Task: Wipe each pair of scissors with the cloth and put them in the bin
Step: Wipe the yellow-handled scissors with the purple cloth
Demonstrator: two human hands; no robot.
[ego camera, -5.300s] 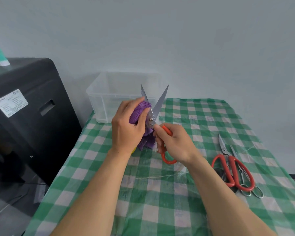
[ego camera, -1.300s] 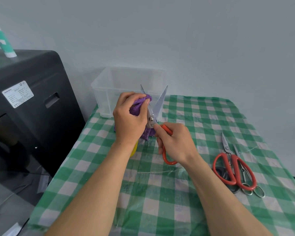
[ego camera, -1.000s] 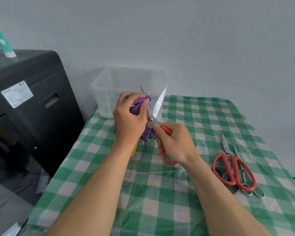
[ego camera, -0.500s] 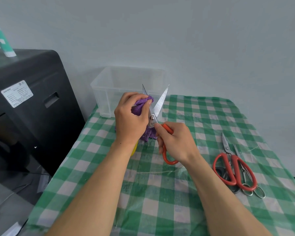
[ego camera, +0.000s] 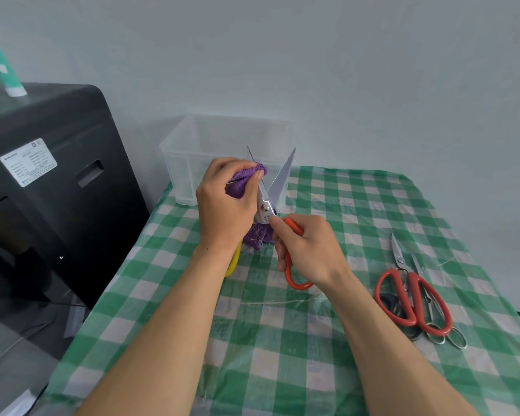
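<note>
Frame centre: our left hand (ego camera: 225, 205) pinches purple knitted cloth (ego camera: 243, 179) round one blade of open orange-handled steel scissors (ego camera: 278, 181) | right hand (ego camera: 308, 249) grips the handle | step: wiping | next, we judge: other blade, then clear plastic bin (ego camera: 192, 163) just behind.

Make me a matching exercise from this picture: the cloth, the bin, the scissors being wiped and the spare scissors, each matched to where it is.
Things:
1. cloth
2. bin
3. scissors being wiped
4. spare scissors

Places:
A. lying on the tablecloth, far right
B. handle gripped by the right hand, blades apart
C. standing at the tablecloth's far left corner
D. gripped in the left hand, against one blade

Pairs: 1-D, 2-C, 3-B, 4-A.
</note>
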